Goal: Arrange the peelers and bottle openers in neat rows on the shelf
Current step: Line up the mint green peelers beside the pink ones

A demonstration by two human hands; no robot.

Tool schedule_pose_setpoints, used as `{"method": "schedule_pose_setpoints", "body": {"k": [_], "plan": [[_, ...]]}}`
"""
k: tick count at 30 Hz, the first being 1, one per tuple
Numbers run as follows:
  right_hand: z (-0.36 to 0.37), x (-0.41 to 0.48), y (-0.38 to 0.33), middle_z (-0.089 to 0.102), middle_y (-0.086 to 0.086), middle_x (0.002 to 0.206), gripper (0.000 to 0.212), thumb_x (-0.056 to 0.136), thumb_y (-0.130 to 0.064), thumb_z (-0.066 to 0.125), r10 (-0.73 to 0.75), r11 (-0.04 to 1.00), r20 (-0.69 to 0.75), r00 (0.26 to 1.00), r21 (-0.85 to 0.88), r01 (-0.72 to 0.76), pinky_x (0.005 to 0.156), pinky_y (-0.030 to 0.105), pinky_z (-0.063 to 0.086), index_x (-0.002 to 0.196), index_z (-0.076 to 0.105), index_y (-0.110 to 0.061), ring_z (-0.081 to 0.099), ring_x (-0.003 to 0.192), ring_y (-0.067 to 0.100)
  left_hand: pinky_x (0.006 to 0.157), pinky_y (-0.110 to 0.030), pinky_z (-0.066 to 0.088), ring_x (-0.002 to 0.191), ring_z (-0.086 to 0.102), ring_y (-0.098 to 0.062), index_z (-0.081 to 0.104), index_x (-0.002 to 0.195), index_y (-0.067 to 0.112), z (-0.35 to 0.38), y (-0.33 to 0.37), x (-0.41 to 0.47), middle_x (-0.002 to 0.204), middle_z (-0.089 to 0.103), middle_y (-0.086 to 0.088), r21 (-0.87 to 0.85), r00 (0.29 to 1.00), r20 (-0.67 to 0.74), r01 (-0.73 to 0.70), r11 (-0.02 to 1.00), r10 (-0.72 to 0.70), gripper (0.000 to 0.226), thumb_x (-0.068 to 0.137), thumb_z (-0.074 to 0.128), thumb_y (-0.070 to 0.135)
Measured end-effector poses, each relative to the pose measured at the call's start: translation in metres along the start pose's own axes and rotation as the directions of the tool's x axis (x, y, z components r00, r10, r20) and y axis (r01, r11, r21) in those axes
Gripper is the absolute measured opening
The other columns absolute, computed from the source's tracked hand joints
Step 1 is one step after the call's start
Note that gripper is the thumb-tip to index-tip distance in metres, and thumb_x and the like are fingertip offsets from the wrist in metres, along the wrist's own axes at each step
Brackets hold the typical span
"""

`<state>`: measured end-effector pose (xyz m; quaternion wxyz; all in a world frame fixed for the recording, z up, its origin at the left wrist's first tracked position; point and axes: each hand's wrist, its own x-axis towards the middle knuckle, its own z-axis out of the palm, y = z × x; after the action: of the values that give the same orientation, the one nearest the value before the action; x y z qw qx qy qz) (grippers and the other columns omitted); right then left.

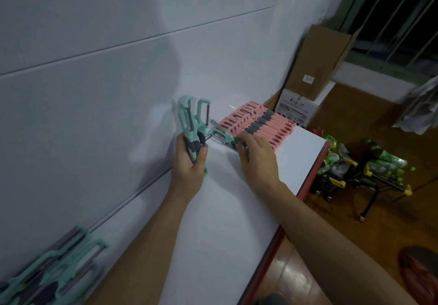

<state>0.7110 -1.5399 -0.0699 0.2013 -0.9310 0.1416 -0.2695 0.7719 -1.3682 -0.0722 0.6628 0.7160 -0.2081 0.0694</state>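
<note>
Peelers [193, 124] gripped upright by left hand [189, 160] — heads up, right hand [258, 158] pinching another peeler [225, 138] flat

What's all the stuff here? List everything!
pink peelers: many, pink with grey grips, neat row at the shelf's far end
held green peelers: at least two, mint green, upright in the left hand
single green peeler: one, mint green, beside the pink row, under the right hand
near green peelers: several, mint green, blurred, shelf's near left corner
shelf: one, white, under the peelers
cardboard box: one, brown, beyond the pink row
white box: one, printed white, just below the cardboard box
trolleys: seemingly two, black and yellow, on the floor
left hand: one, grips the held green peelers
right hand: one, holds the single green peeler
</note>
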Motion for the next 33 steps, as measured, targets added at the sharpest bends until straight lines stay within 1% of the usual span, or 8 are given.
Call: {"method": "schedule_pose_setpoints", "body": {"k": [6, 8, 12, 15, 22, 25, 30, 33], "plan": [[0.011, 0.001, 0.010, 0.069, 0.004, 0.111, 0.021, 0.098, -0.020, 0.063, -0.078, 0.996, 0.006, 0.997, -0.038, 0.078, 0.085, 0.035, 0.048, 0.116, 0.072, -0.016, 0.052, 0.099, 0.021, 0.082, -0.011, 0.049, 0.090, 0.066, 0.011, 0.065, 0.100, 0.027, 0.004, -0.007, -0.002, 0.099, 0.069, 0.013, -0.052, 0.983, -0.062, 0.169, 0.984, -0.172, 0.029, 0.090, 0.073, 0.001], [0.013, 0.001, 0.012, 0.069, 0.004, 0.111, 0.021, 0.097, -0.020, 0.064, -0.073, 0.996, 0.009, 0.997, -0.042, 0.073, 0.085, 0.034, 0.047, 0.116, 0.072, -0.015, 0.052, 0.100, 0.021, 0.080, -0.008, 0.048, 0.088, 0.066, 0.012, 0.068, 0.098, 0.018, 0.006, -0.012, -0.002, 0.096, 0.071, 0.010, -0.072, 0.978, -0.051, 0.197, 0.978, -0.201, 0.018, 0.090, 0.074, 0.003], [0.015, 0.003, 0.013, 0.070, 0.005, 0.112, 0.020, 0.096, -0.019, 0.066, -0.083, 0.995, 0.022, 0.996, -0.051, 0.084, 0.085, 0.032, 0.045, 0.115, 0.073, -0.014, 0.054, 0.100, 0.023, 0.080, -0.020, 0.055, 0.090, 0.071, -0.006, 0.065, 0.104, -0.006, 0.003, -0.013, 0.001, 0.097, 0.074, -0.006, -0.083, 0.984, -0.072, 0.158, 0.984, -0.165, 0.025, 0.090, 0.065, 0.015], [0.016, 0.004, 0.012, 0.069, 0.006, 0.113, 0.022, 0.097, -0.019, 0.065, -0.078, 0.995, 0.049, 0.996, -0.065, 0.081, 0.085, 0.030, 0.042, 0.116, 0.073, -0.014, 0.053, 0.101, 0.024, 0.074, -0.022, 0.055, 0.083, 0.071, -0.012, 0.053, 0.113, -0.014, 0.002, -0.015, 0.003, 0.090, 0.072, 0.007, -0.104, 0.986, -0.098, 0.126, 0.987, -0.136, 0.025, 0.095, 0.059, 0.001], [0.020, 0.005, 0.015, 0.068, 0.006, 0.105, 0.020, 0.095, -0.017, 0.067, -0.083, 0.994, 0.028, 0.996, -0.073, 0.085, 0.082, 0.035, 0.045, 0.112, 0.075, -0.013, 0.054, 0.097, 0.026, 0.066, -0.015, 0.053, 0.086, 0.070, -0.007, 0.045, 0.125, -0.011, 0.003, -0.014, 0.002, 0.102, 0.068, -0.014, -0.111, 0.990, -0.081, 0.107, 0.988, -0.116, 0.031, 0.096, 0.056, -0.008], [0.021, 0.006, 0.016, 0.068, 0.005, 0.101, 0.018, 0.093, -0.017, 0.067, -0.088, 0.992, 0.016, 0.996, -0.089, 0.089, 0.079, 0.039, 0.047, 0.110, 0.076, -0.016, 0.053, 0.093, 0.025, 0.071, -0.021, 0.058, 0.093, 0.074, -0.020, 0.055, 0.118, -0.008, 0.003, -0.018, 0.003, 0.108, 0.071, -0.021, -0.136, 0.985, -0.111, 0.115, 0.984, -0.131, 0.028, 0.094, 0.065, 0.000], [0.018, 0.006, 0.016, 0.068, 0.001, 0.105, 0.018, 0.094, -0.021, 0.068, -0.079, 0.996, 0.042, 0.996, -0.042, 0.081, 0.083, 0.041, 0.048, 0.111, 0.075, -0.020, 0.053, 0.097, 0.022, 0.061, -0.029, 0.058, 0.074, 0.075, -0.015, 0.065, 0.102, 0.010, 0.003, -0.013, 0.003, 0.083, 0.076, 0.000, -0.181, 0.974, -0.099, 0.183, 0.966, -0.203, 0.015, 0.093, 0.068, -0.002], [0.016, 0.005, 0.014, 0.066, -0.001, 0.108, 0.020, 0.093, -0.027, 0.069, -0.058, 0.997, 0.057, 0.997, -0.042, 0.060, 0.085, 0.042, 0.048, 0.111, 0.073, -0.022, 0.051, 0.100, 0.020, 0.064, -0.039, 0.061, 0.078, 0.076, -0.023, 0.065, 0.094, 0.021, 0.004, -0.010, 0.002, 0.087, 0.078, 0.007, -0.200, 0.983, -0.042, 0.168, 0.965, -0.180, 0.022, 0.093, 0.068, -0.001]]}}
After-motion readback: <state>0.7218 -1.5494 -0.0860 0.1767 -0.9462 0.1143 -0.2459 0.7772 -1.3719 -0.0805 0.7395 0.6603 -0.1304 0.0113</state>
